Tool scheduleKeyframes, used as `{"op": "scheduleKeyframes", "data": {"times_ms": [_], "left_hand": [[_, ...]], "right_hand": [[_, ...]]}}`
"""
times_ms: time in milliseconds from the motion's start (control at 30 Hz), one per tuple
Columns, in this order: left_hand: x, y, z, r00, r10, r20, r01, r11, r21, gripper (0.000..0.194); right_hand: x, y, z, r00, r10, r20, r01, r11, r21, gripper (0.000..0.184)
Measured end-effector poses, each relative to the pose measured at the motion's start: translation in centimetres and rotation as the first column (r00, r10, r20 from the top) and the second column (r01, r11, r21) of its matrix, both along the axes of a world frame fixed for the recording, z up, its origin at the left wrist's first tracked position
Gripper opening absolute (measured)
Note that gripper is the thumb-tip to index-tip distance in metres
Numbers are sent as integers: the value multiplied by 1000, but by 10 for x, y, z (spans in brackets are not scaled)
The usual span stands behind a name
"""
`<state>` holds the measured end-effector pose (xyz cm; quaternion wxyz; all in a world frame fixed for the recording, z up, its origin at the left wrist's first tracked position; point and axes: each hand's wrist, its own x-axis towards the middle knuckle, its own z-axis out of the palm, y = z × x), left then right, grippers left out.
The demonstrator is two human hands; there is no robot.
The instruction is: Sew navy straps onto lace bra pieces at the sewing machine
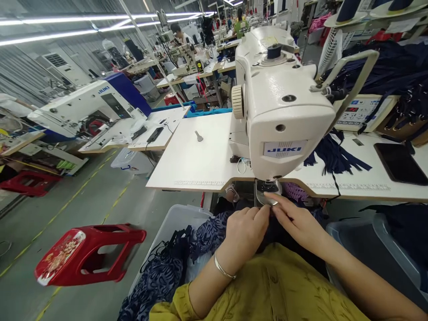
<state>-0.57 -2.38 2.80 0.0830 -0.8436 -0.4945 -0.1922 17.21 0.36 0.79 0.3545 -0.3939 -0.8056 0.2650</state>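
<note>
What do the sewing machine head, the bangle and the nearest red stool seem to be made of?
Sewing machine head: probably metal under glossy white paint, judging by its smooth highlights.
Bangle: apparently polished, silvery metal, by its bright shine.
Nearest red stool: likely moulded plastic, glossy-sided, with rounded, seamless-looking edges.

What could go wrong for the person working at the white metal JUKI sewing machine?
The bare left hand and right hand have fingers close to the lower end of the white metal JUKI sewing machine, so one might get hurt if it ran.

The thin silver bangle could snag the navy patterned fabric nearby.

The flat black phone lies near the white tabletop's front edge and might get knocked off.
</note>
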Motion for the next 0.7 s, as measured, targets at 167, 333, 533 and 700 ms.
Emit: {"op": "scheduleKeyframes", "data": {"times_ms": [167, 333, 533, 700], "left_hand": [[3, 0, -2, 1000, -9, 16, 10, 998, -54, 14], [6, -2, -4, 989, 5, 151, -1, 1000, -25, 22], [-1, -1, -2, 994, -49, 94, 49, 999, 6, 12], [1, -4, 0, 996, -88, -22, 85, 990, -116, 11]], "right_hand": [[2, 0, -5, 997, -66, 42, 62, 994, 88, 22], [4, -1, -1, 959, -281, -46, 285, 949, 138, 16], [11, -2, 7, 990, -90, 108, 61, 967, 246, 25], [16, -9, 8, 957, 9, 291, -126, 914, 387, 19]]}}
